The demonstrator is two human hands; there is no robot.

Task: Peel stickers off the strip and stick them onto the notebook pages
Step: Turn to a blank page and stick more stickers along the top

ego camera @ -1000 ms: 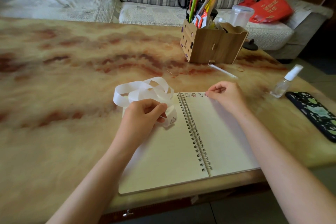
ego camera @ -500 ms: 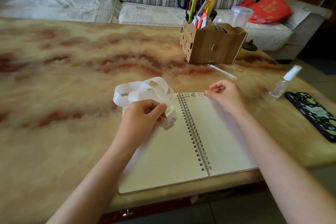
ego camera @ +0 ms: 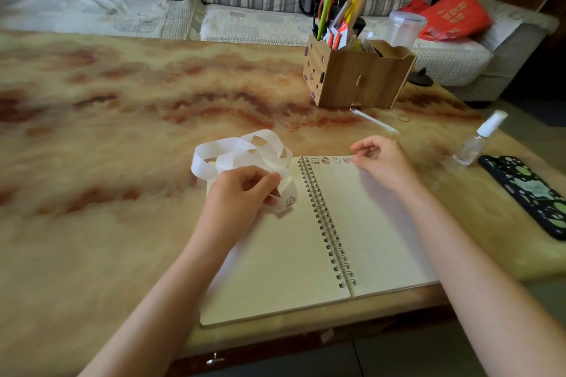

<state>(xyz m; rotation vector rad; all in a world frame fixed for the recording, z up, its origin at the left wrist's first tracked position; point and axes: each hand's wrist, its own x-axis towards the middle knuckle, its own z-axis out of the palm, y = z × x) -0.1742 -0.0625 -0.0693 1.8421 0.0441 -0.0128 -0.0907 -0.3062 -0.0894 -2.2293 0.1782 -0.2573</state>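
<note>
An open spiral notebook (ego camera: 275,257) lies at the table's near edge, its pages blank but for a short row of small stickers (ego camera: 330,160) along the top of the right page. A long white sticker strip (ego camera: 245,150) curls in loops beyond the left page. My left hand (ego camera: 242,193) grips the strip's end over the left page, and one sticker (ego camera: 290,201) shows on the end just past my fingers. My right hand (ego camera: 382,162) hovers at the top of the right page with fingers loosely curled, the index fingertip at the right end of the sticker row.
A wooden organiser box (ego camera: 358,76) with scissors and pens stands at the far right of the marbled table (ego camera: 107,131). A clear pen (ego camera: 375,121) lies in front of it. A small spray bottle (ego camera: 477,139) and a dark patterned phone (ego camera: 533,193) sit to the right. A striped sofa runs behind.
My right hand has eased slightly left and up at the end of the sticker row. The left hand keeps its hold on the strip.
</note>
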